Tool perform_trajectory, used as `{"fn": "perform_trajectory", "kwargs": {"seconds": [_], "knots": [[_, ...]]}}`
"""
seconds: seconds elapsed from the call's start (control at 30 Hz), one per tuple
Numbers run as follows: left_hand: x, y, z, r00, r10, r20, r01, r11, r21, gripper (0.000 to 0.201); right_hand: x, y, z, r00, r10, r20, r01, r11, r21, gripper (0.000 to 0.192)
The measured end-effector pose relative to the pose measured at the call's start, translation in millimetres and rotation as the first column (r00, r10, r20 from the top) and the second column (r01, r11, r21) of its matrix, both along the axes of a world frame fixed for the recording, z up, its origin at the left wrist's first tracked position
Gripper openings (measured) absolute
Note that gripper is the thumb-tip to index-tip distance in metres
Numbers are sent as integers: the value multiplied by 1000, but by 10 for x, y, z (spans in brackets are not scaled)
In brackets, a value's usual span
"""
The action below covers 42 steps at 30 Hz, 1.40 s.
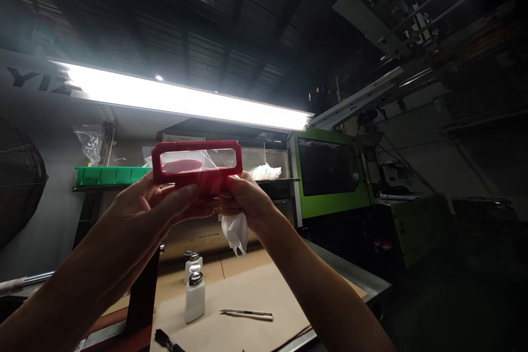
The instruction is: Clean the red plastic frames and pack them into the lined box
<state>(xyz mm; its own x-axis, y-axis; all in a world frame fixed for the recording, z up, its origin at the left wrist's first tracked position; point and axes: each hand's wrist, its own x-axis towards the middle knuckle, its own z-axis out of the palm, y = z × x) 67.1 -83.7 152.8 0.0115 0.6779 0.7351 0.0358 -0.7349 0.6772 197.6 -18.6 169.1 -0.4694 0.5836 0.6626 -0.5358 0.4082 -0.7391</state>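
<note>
Both hands hold a red plastic frame (197, 148) with a clear window up toward the bright strip light (185, 100). My left hand (160, 206) grips its lower left edge, thumb across the front. On the lower right side, my right hand (243, 201) holds the frame together with a crumpled white cloth (236, 232) that hangs below the fingers. Through the window a reddish shape shows.
Below on the cardboard-covered bench (256, 286) stand two white dispenser bottles (194, 296) and a utility knife (246, 314). A green tray (109, 175) sits on a shelf at left. At right stands a green moulding machine (330, 176), with a fan (18, 181) at far left.
</note>
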Motion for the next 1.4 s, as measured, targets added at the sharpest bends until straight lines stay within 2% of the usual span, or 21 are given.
{"fn": "perform_trajectory", "kwargs": {"seconds": [0.2, 0.57, 0.67, 0.77, 0.83, 0.87, 0.9, 0.93, 0.97, 1.0, 1.07, 1.1, 1.17, 1.23, 1.27, 1.3, 1.33, 1.37, 1.4], "knots": [[-1, 12, -4, 999, -33, 7, 33, 999, 20, 44, 3, 31, -20, 1000, 1, -3, -1, 1000, 6, 24], [-34, 46, -30, 1000, 1, -10, -1, 1000, -11, 44, 2, 80, -43, 999, 12, -47, -11, 999, 34, 25], [-14, 30, -32, 999, 28, 28, -28, 999, -31, 42, 36, 108, -17, 991, 20, -136, -14, 999, 42, 18], [-17, 8, -54, 995, 68, 70, -64, 997, -54, 42, 141, 92, -28, 945, 12, -326, 3, 999, 47, 16], [-37, -1, -74, 992, 68, 104, -62, 996, -60, 45, 228, 24, -113, 900, -44, -434, 86, 993, 79, 16], [-49, -3, -83, 991, 64, 114, -57, 997, -60, 46, 265, -28, -183, 884, -93, -459, 166, 979, 122, 15], [-60, -4, -91, 992, 62, 114, -55, 997, -60, 48, 294, -91, -266, 875, -161, -457, 272, 943, 189, 15], [-69, -3, -98, 993, 62, 103, -55, 996, -65, 50, 311, -158, -356, 866, -245, -435, 390, 876, 283, 14], [-75, -1, -104, 994, 63, 84, -57, 996, -72, 51, 317, -224, -442, 854, -340, -393, 493, 771, 404, 12], [-77, 3, -111, 995, 71, 69, -66, 995, -76, 52, 312, -281, -516, 830, -437, -347, 558, 633, 537, 12], [-78, 18, -130, 995, 93, 44, -89, 993, -82, 55, 283, -344, -602, 733, -613, -293, 577, 333, 746, 26], [-80, 28, -142, 993, 107, 40, -104, 991, -80, 55, 266, -344, -611, 670, -681, -294, 561, 205, 802, 35], [-91, 46, -175, 991, 126, 32, -124, 989, -78, 55, 240, -289, -580, 521, -780, -347, 556, 1, 831, 46], [-119, 57, -216, 991, 126, 37, -123, 989, -88, 52, 227, -203, -532, 383, -831, -403, 558, -139, 818, 51], [-139, 59, -239, 991, 127, 52, -122, 988, -91, 50, 222, -167, -521, 348, -841, -414, 556, -171, 814, 53], [-162, 59, -264, 990, 124, 65, -117, 988, -95, 48, 215, -144, -523, 340, -847, -409, 559, -168, 812, 54], [-186, 58, -290, 990, 122, 77, -114, 989, -98, 47, 206, -135, -539, 360, -849, -388, 565, -132, 814, 55], [-211, 58, -318, 987, 127, 95, -118, 988, -97, 46, 194, -138, -566, 407, -844, -350, 574, -62, 816, 56], [-234, 58, -346, 986, 133, 105, -122, 987, -101, 45, 179, -151, -598, 471, -829, -301, 586, 39, 810, 56]]}}
